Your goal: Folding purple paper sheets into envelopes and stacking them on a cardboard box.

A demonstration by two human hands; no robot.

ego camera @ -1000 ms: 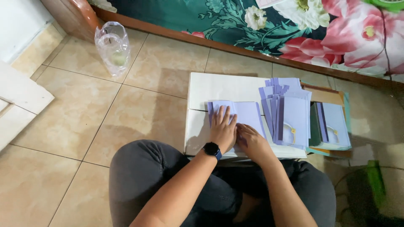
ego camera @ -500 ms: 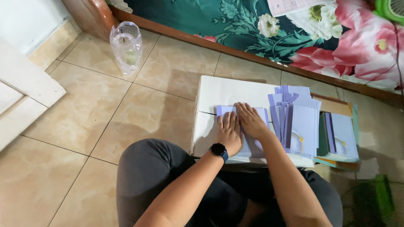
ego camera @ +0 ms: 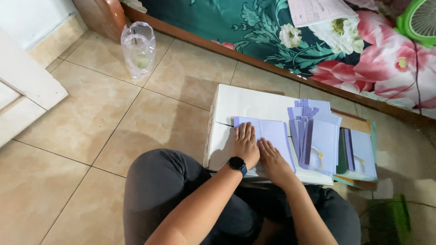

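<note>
Since half a second ago the right hand (ego camera: 271,156) has drawn back toward the near edge of the pale lilac sheet (ego camera: 269,134), so both hands now lie side by side on its near part, and the left hand (ego camera: 245,144) has barely shifted. That sheet lies flat on top of a white box (ego camera: 240,105), with bare white top showing to its left and far side; the box's left edge drops straight to open floor. Just right of the sheet, a fanned stack of lilac papers (ego camera: 318,136) crowds close, and further right a second pile (ego camera: 361,152) rests on brown card.

Both hands are palm down, fingers pressed together and flat on the sheet, pinching nothing. The left wrist wears a black watch (ego camera: 237,164). Forearms reach out from above dark-trousered knees at the near side.

Glossy beige floor tiles (ego camera: 91,118) spread wide to the left. A clear plastic bag (ego camera: 138,49) stands far left. A floral cloth (ego camera: 295,36) in teal and pink runs along the far side, with a green fan (ego camera: 420,20) at the far right corner.
</note>
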